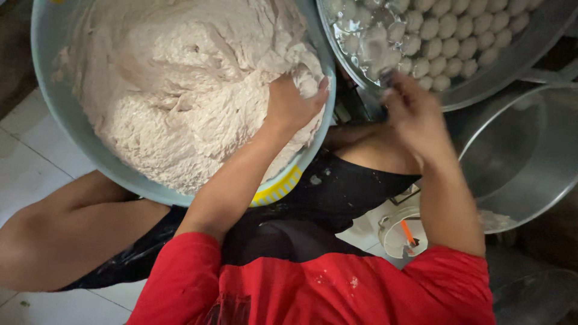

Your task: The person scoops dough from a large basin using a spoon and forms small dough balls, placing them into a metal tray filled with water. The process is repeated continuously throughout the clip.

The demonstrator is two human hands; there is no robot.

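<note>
Head view looks down on a pale blue basin (60, 120) at left, heaped with sticky whitish paste (180, 84). At the basin's right edge the left hand (294, 102) is pressed into the paste, fingers curled and gripping a lump of it. Further right, the right hand (414, 111) is blurred; I cannot tell whether it is open or closed. It hovers at the rim of a metal bowl (518, 57) holding water and rows of small pale balls (457, 27).

empty steel basin (518, 162) | white floor tiles (30, 162) | small white tub (402, 236)
</note>
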